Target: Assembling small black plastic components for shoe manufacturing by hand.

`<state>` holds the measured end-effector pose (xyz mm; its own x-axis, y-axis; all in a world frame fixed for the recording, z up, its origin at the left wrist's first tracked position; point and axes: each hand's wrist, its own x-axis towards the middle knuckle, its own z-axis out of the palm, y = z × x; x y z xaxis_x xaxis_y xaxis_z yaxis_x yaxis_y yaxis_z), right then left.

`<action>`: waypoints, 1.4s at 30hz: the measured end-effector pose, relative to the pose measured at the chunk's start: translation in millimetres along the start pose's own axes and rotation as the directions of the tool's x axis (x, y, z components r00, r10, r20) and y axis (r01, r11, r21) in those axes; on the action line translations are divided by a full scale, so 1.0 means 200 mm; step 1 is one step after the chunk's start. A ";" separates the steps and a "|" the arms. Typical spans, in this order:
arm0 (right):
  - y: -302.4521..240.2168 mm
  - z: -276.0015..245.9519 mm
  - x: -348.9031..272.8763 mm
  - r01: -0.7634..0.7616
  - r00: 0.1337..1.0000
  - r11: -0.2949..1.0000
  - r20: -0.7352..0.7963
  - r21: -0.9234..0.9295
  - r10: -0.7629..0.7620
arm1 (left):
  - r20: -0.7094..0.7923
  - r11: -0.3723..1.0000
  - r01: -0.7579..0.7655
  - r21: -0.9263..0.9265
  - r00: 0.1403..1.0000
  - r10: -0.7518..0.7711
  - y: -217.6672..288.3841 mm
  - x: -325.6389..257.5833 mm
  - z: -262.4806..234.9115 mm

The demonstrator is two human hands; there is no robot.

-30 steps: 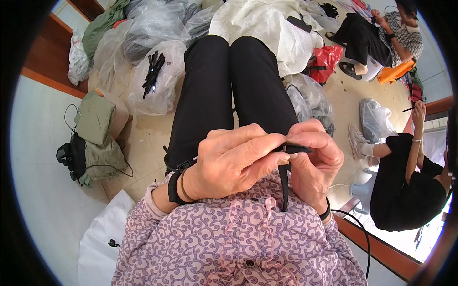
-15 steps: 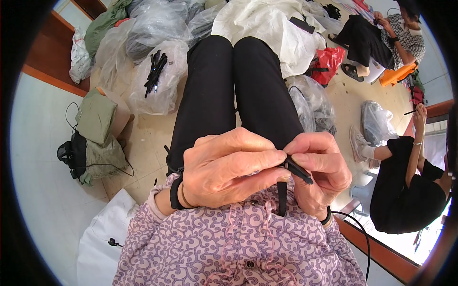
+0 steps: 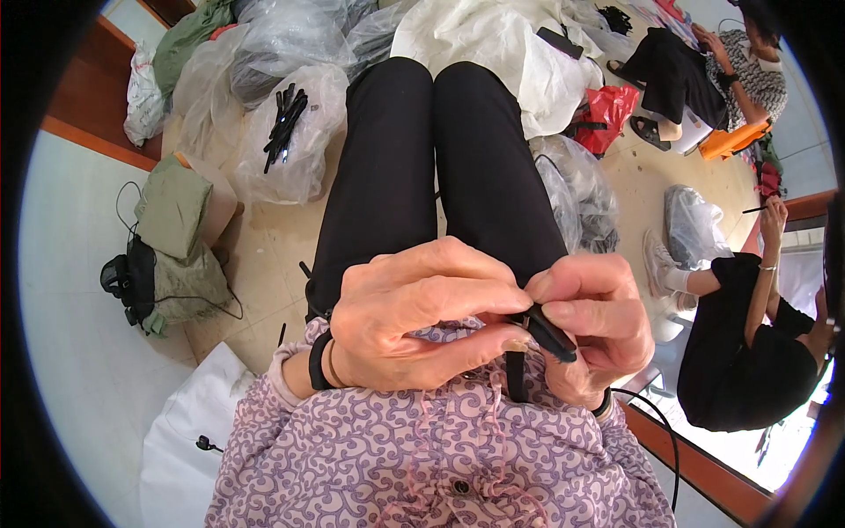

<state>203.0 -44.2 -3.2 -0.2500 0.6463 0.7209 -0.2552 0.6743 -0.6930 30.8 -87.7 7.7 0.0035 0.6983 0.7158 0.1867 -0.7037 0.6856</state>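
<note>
Above my lap, my left hand (image 3: 422, 308) and my right hand (image 3: 603, 321) meet with fingertips pinched on a narrow black strap (image 3: 553, 339). One thick, folded-looking end slants down across the right fingers. Another flat length hangs below the left thumb, in front of the patterned shirt. Left thumb and forefinger close on the strap's upper part, while the right thumb presses it against the fingers. Exactly how the two lengths join is hidden by the fingertips.
A bundle of black strips (image 3: 283, 128) lies on a clear plastic bag (image 3: 308, 172) beyond my left knee. White cloth (image 3: 493, 53) spreads ahead, with a red bag (image 3: 607, 114) beside it. A green-covered stool (image 3: 176, 216) stands left. Two people sit at the right.
The black strap's thick end has turned slightly and shows more of its broad side. Both hands stay close together, with small finger shifts; the right hand sits slightly lower.
</note>
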 end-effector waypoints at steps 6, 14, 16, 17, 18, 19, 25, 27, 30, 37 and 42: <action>0.02 0.00 -0.01 0.102 0.995 0.994 0.003 -0.043 -0.102 | -0.082 0.997 0.061 -0.045 0.995 -0.065 0.00 -0.01 0.02; 0.01 0.00 0.01 0.123 0.990 0.992 0.058 0.030 -0.125 | 0.035 0.992 -0.094 0.085 0.995 0.091 0.01 0.01 -0.04; 0.01 0.00 0.03 0.135 0.988 0.989 0.072 0.066 -0.139 | 0.029 0.989 -0.119 0.089 0.993 0.117 0.01 0.00 -0.04; 0.02 -0.01 0.04 0.158 0.980 0.984 0.108 0.084 -0.167 | 0.023 0.985 -0.144 0.093 0.990 0.143 0.01 0.00 -0.04; 0.02 -0.02 0.04 0.180 0.971 0.979 0.142 0.098 -0.193 | 0.024 0.986 -0.143 0.088 0.990 0.142 0.01 0.00 -0.04; 0.02 -0.02 0.04 0.178 0.972 0.980 0.141 0.094 -0.190 | 0.013 0.992 -0.089 0.092 0.996 0.089 0.03 0.00 -0.04; 0.02 0.03 0.07 0.296 0.952 0.951 0.058 0.092 -0.302 | 0.039 0.994 -0.101 0.044 0.994 0.099 0.01 0.00 -0.07; 0.02 0.03 0.08 0.340 0.935 0.938 0.082 0.071 -0.345 | 0.040 0.994 -0.096 0.042 0.995 0.095 0.01 0.00 -0.08; 0.01 0.02 0.08 0.319 0.939 0.945 0.110 0.078 -0.326 | 0.044 0.995 -0.088 0.044 0.995 0.086 0.02 0.01 -0.09; 0.02 0.03 0.08 0.269 0.952 0.959 0.127 0.093 -0.279 | 0.042 0.992 -0.068 0.108 0.997 0.064 0.03 0.00 -0.11; 0.04 0.04 0.07 0.238 0.958 0.966 0.138 0.099 -0.250 | 0.026 0.989 -0.050 0.136 0.999 0.047 0.02 -0.02 -0.10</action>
<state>190.3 -32.9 1.3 -0.3042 0.4015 0.8638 -0.3987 0.7699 -0.4983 11.1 -95.4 10.9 0.0381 0.6679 0.7433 0.3186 -0.7131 0.6245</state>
